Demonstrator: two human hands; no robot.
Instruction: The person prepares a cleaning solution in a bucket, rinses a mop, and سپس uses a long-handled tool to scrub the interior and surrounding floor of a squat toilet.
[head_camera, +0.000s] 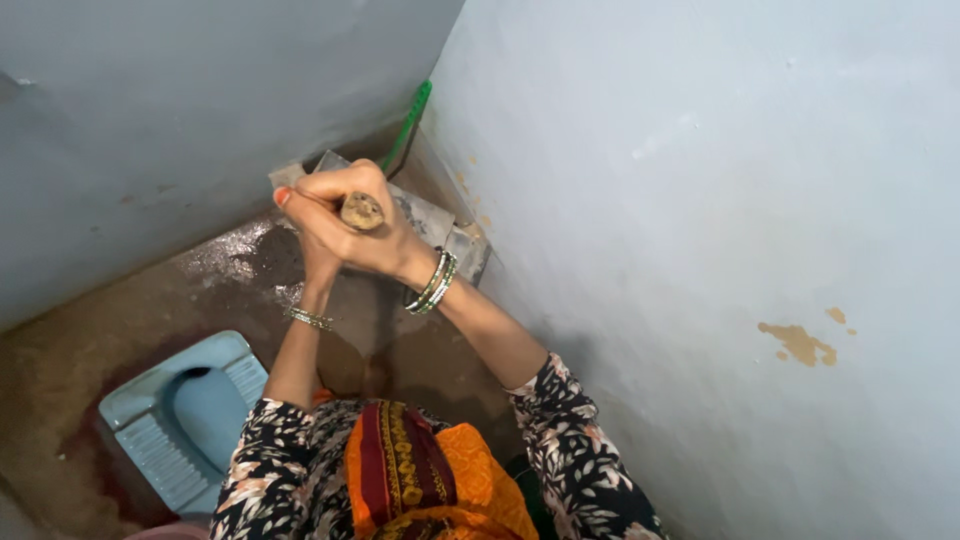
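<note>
Pale blue walls (700, 150) enclose a wet concrete floor (60, 380), with a blue squat pan (180, 420) at its left edge. Toward the far corner, left hand (318, 255) and right hand (365, 235) clamp together around a wooden handle (362, 211); a green stick (408, 122) leans behind.

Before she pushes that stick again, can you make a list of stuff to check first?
1. Both hands on the wooden stick: ok, right hand and left hand wrap it together near its top end.
2. Bottom end of the stick: cannot tell, the hands hide it.
3. Floor dry: not ok, a wet patch glistens by the wall.
4. Green handle out of the way: ok, it leans in the corner.
5. Blue squat pan clear of her arms: ok, it lies off to the left.
</note>
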